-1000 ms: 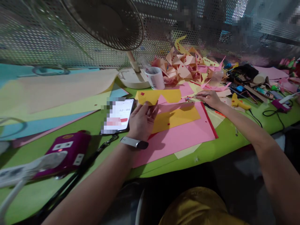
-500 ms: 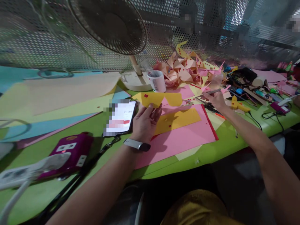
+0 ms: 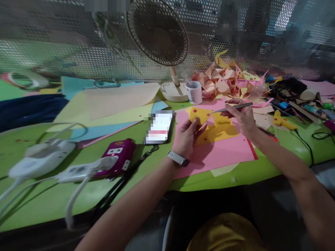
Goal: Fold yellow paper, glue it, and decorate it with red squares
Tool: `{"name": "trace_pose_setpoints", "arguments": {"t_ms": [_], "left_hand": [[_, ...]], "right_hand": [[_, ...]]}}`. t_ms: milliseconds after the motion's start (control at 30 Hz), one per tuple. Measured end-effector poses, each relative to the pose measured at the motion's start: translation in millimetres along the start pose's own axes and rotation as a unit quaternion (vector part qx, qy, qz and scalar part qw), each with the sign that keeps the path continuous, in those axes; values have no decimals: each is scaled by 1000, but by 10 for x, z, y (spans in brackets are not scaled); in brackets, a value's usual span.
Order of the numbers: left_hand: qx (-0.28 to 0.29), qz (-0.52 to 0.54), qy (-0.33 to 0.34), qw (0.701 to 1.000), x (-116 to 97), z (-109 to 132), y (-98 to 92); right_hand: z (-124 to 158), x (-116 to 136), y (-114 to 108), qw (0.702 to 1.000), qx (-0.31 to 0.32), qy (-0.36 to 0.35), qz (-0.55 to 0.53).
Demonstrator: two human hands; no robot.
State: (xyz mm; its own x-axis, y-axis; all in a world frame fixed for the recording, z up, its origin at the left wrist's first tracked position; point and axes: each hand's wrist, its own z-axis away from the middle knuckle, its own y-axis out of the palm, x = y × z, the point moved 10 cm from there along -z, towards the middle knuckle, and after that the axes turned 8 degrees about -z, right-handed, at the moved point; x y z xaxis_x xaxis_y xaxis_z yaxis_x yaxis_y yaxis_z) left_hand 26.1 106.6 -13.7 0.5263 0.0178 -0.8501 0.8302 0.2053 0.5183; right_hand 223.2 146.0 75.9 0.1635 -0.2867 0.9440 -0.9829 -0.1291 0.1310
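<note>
My left hand (image 3: 186,136) pinches a folded piece of yellow paper (image 3: 200,115) between thumb and fingers, raised over the work sheets. On that paper sits a small red diamond (image 3: 195,111). My right hand (image 3: 243,116) grips slim metal tweezers (image 3: 232,107), their curved tip pointing left to the paper's right side. Right by the tip is a second small red piece (image 3: 208,114); whether the tweezers still pinch it I cannot tell. Under both hands a flat yellow strip (image 3: 220,136) lies on a pink sheet (image 3: 222,155), with a few red bits on them.
A phone (image 3: 159,127) and a purple power adapter (image 3: 117,158) are to the left. Behind stand a fan (image 3: 158,38), a white cup (image 3: 194,93) and a heap of folded paper (image 3: 222,78). A yellow glue gun (image 3: 284,122) lies at right on the green table (image 3: 235,179).
My right hand has brought the tweezers left from beyond the pink sheet to the yellow paper in my left hand. A second red piece now shows there. The view has turned left.
</note>
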Motion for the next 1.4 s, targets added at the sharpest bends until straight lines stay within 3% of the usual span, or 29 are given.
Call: {"name": "trace_pose_setpoints", "arguments": {"t_ms": [233, 700, 967, 1200, 1400], "left_hand": [[34, -9, 9, 999, 24, 72, 93], [42, -15, 18, 999, 31, 111, 139], [3, 36, 1, 999, 102, 110, 120], [23, 62, -2, 998, 108, 155, 183], [23, 51, -15, 998, 119, 172, 182]], "right_hand": [[8, -159, 241, 1000, 22, 3, -9], [80, -205, 211, 999, -22, -6, -47], [166, -349, 152, 979, -92, 62, -168], [292, -432, 316, 965, -82, 65, -239], [238, -392, 281, 965, -100, 41, -239]]}}
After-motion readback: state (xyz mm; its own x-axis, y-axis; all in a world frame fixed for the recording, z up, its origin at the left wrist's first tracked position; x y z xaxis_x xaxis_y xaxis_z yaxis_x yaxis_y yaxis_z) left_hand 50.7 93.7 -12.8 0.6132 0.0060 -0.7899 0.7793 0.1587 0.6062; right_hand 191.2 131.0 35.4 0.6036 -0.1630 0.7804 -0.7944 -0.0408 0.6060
